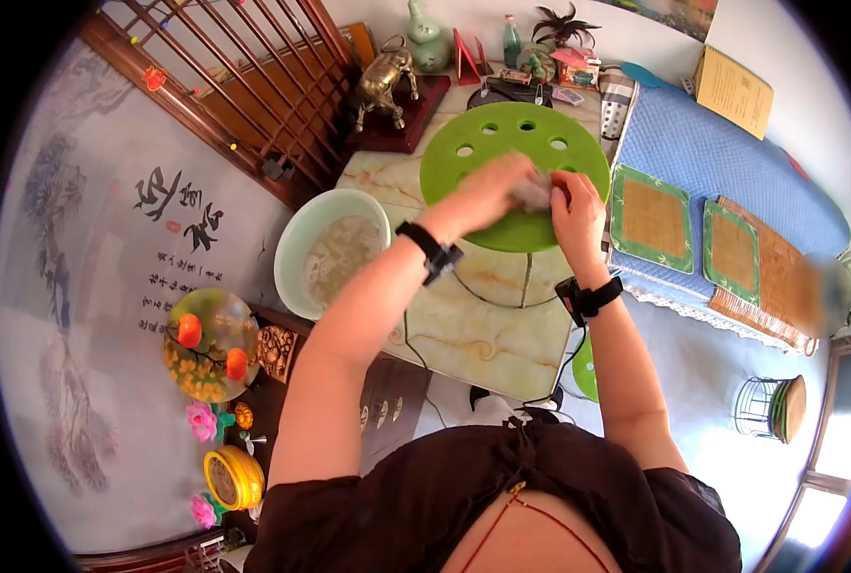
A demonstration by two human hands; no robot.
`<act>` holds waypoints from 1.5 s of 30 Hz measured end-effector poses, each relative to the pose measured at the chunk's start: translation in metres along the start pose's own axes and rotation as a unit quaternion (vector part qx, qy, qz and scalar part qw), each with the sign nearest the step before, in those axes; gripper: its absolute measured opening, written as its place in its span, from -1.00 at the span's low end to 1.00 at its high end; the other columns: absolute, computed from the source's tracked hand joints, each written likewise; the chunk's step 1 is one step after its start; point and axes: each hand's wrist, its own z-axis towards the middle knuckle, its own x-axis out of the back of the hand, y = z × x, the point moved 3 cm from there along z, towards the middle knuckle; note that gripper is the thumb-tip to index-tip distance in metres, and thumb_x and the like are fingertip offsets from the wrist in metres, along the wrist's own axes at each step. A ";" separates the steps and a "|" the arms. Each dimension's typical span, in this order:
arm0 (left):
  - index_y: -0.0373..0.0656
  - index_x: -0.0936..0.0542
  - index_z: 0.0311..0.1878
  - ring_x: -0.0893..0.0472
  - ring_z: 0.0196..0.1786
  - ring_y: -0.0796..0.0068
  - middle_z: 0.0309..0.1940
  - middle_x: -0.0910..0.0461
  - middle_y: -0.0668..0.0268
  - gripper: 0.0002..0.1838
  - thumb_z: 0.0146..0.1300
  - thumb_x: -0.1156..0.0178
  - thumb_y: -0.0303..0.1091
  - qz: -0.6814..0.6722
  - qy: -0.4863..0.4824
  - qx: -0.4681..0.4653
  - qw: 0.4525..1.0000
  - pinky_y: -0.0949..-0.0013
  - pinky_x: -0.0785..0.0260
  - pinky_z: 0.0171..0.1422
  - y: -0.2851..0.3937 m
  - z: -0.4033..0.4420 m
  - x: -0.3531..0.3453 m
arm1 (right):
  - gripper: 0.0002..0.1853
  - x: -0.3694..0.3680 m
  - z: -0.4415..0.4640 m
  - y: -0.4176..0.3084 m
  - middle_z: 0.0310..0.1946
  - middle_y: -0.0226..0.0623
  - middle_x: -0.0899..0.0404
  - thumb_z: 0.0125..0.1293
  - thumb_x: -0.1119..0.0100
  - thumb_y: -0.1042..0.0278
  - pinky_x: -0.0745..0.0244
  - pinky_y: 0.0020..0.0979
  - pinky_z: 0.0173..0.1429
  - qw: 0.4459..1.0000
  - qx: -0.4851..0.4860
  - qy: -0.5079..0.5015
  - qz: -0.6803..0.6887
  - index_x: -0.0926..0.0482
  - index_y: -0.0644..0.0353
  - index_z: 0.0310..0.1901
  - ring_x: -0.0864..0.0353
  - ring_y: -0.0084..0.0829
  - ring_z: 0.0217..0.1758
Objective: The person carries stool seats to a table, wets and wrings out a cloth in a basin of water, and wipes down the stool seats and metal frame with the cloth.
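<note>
A round green stool seat (456, 212) with several holes lies over the marble-patterned table, its metal legs showing below. Above its right part, my left hand (504, 183) and my right hand (579, 205) come together on a small greyish-white cloth (534, 194). My right fingers are closed in a pinch at the cloth's right side. My left hand is smeared by motion, its fingers curled against the cloth's left side. A pale green basin (285, 250) of cloudy water stands left of the stool, beside my left forearm.
The marble-patterned table (464, 329) carries a bronze bull figure (385, 88) on a dark red base at the back left. A green glass bottle (511, 43) stands behind the stool. To the right is a blue-covered bench (679, 124) with mats. Cables hang near both wrists.
</note>
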 end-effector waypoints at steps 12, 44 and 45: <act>-0.23 -0.59 -0.33 -0.63 -0.28 0.09 -0.37 -0.63 0.07 -0.68 0.02 -0.32 -0.15 0.079 -0.083 0.139 0.984 0.15 -0.47 -0.14 -0.093 0.106 -0.010 | -0.83 -0.004 -0.002 0.000 -0.30 -0.21 -0.57 0.09 -0.16 0.53 -0.47 -0.20 -0.12 1.000 0.002 0.009 -0.027 -0.57 0.25 -0.23 -0.55 -0.14 -0.18; -0.02 -0.56 -0.04 -0.34 0.25 0.13 0.15 -0.42 0.27 -0.61 -0.03 -0.27 -0.45 0.024 -0.208 -0.126 0.970 0.12 -0.25 0.31 0.046 0.015 -0.027 | -0.61 0.030 -0.004 0.083 0.04 -0.19 -0.52 0.38 -0.02 0.33 -0.37 -0.42 0.16 0.951 -0.252 0.067 0.170 -0.43 0.28 0.19 -0.49 -0.38 0.08; -0.01 -0.56 -0.06 -0.34 0.26 0.13 0.16 -0.42 0.28 -0.61 -0.04 -0.26 -0.48 0.015 -0.209 -0.107 0.972 0.11 -0.27 0.29 0.056 -0.003 -0.019 | -0.61 0.029 -0.004 0.078 0.04 -0.19 -0.52 0.38 -0.02 0.33 -0.37 -0.42 0.16 0.951 -0.250 0.062 0.171 -0.43 0.28 0.19 -0.49 -0.38 0.08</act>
